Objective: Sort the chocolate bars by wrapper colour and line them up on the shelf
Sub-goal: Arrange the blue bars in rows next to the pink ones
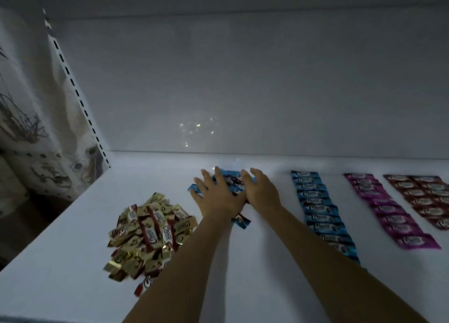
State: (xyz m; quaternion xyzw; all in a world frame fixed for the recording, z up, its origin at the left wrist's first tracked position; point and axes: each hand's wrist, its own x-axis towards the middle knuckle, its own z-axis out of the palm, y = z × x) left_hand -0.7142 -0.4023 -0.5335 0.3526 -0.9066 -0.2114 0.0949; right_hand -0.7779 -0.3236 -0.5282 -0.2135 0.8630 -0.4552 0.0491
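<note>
Blue bars (228, 182), long axes mixed, lie under flat left hand (216, 197) and right hand (262, 192).

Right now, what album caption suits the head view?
Left hand and right hand flat on loose blue bars, between gold pile and sorted blue row.

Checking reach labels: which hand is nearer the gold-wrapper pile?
Left. The left hand rests on the loose blue bars just right of the gold-wrapper pile; the right hand lies beside it, farther right.
</note>
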